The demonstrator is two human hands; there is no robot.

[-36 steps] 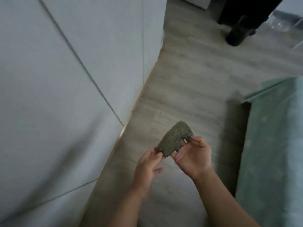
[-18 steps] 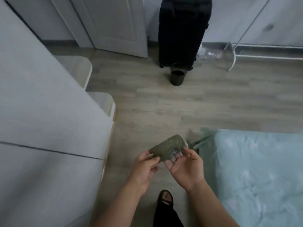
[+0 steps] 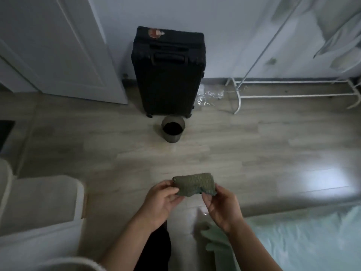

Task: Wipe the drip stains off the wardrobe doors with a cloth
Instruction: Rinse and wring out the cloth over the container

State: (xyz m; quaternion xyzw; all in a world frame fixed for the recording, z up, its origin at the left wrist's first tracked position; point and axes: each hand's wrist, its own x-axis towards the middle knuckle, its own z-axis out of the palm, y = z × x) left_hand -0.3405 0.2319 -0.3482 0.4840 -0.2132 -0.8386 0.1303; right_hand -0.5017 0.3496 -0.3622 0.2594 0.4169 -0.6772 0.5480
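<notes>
Cloth, olive-green, knobbly and folded into a short band, is held in the air above the floor between both hands, low in the centre of the head view.

Wooden floor: pale planks fill the middle of the view, with a bright patch of glare at right.

Bed: pale green sheet, lower right corner.

White door: upper left, its bottom edge at the floor.

White box: rounded corners, lower left.

Black suitcase: stands upright against the back wall, just right of the door, with a sticker on its top face.

White metal rack: runs along the wall right of the suitcase. Crumpled clear plastic lies between the two.

Small round bin: stands on the floor just in front of the suitcase, well apart from the cloth.

Dark trouser leg: bottom centre, below the forearms.

Left hand: grip is clamped on the cloth's left end, fingers and thumb pinching it.

Right hand: grip is clamped on the cloth's right end, fingertips pinching the lower edge.
</notes>
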